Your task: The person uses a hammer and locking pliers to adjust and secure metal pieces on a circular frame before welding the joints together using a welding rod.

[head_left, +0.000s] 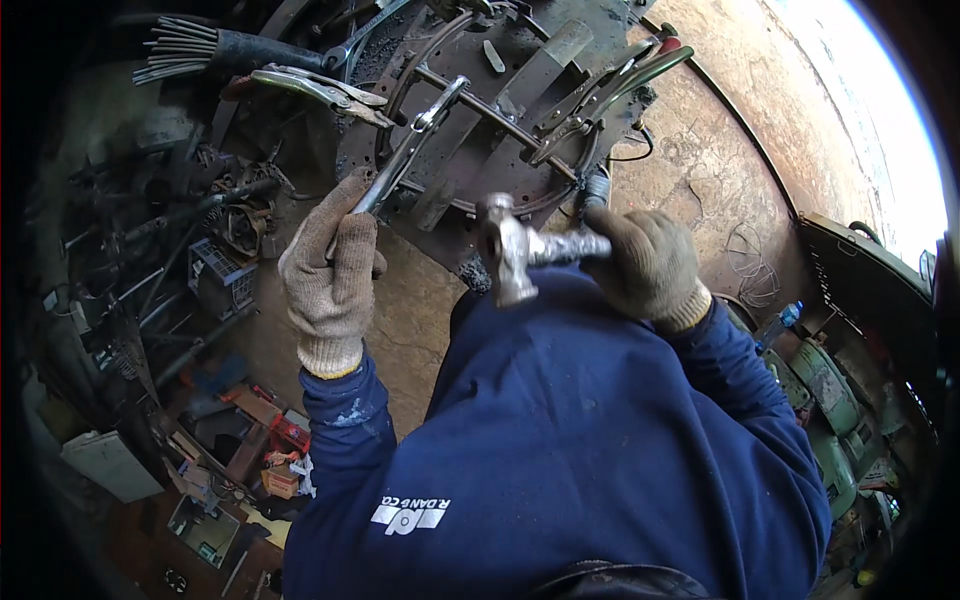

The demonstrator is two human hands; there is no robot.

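Note:
My gloved left hand (pixel 332 262) is closed around the handles of a pair of locking pliers (pixel 398 160). Their jaws grip a short metal piece (pixel 452 92), whose far end rests at a straight metal rod (pixel 500 120). That rod crosses a round metal hoop (pixel 408 85) lying on a dark steel worktable (pixel 440 210). In my gloved right hand (pixel 650 262) is a hammer (pixel 513 250), its head raised in front of my body, nearer than the table. Other locking pliers clamp the hoop, one pair at the left (pixel 315 88) and more at the right (pixel 610 95).
A dark tube holding several thin rods (pixel 190 50) lies at the far left. Scrap metal and a crate (pixel 222 275) crowd the left floor. Green machinery (pixel 825 400) and a plastic bottle (pixel 782 322) are at the right. A dark cable (pixel 740 120) crosses the concrete floor.

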